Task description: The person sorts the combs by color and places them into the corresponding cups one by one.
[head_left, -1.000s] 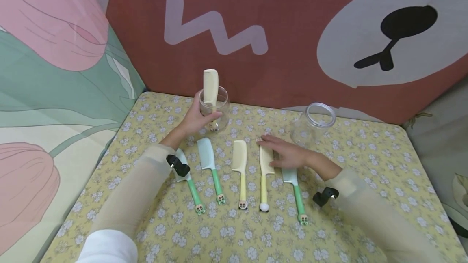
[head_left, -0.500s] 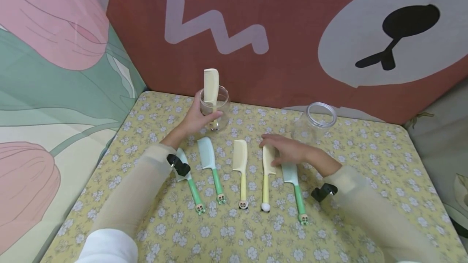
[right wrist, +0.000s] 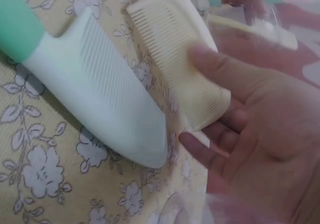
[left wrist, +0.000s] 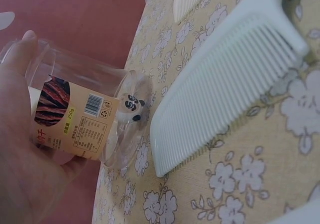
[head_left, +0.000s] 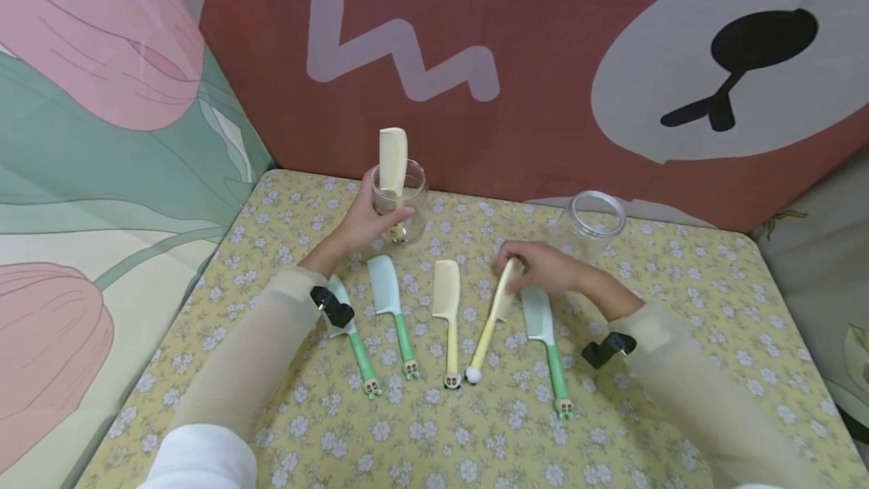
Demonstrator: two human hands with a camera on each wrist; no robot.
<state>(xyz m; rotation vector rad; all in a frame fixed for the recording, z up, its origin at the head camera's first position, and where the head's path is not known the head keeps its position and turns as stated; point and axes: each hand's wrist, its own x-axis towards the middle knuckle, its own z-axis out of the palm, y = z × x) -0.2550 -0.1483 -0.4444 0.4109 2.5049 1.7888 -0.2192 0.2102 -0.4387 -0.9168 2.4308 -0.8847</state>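
My left hand (head_left: 366, 221) grips a clear plastic jar (head_left: 416, 206) at the back of the table. A cream comb (head_left: 392, 161) stands in that jar, its teeth end above the rim and its panda-tipped handle down at the base. In the left wrist view, a printed label (left wrist: 82, 119) shows on the jar's side. Thumb and fingers of my right hand (head_left: 543, 266) pinch the toothed end of a yellow-handled cream comb (head_left: 502, 296), which slants with its white ball tip low near the tablecloth. Right beside that hand lies a green-handled comb (head_left: 543, 323).
Another yellow-handled comb (head_left: 446, 300) lies in the middle of the floral tablecloth (head_left: 407, 444). Two green-handled combs, one of them pale blue (head_left: 385, 285), lie to its left, the outer one partly behind the left wrist camera. A second clear jar (head_left: 597, 217) stands behind my right hand.
My right hand has curled round the cream comb's toothed end and raised it. The comb has swung from straight to slanted, its handle tip moving left. The left hand and jar stay put.
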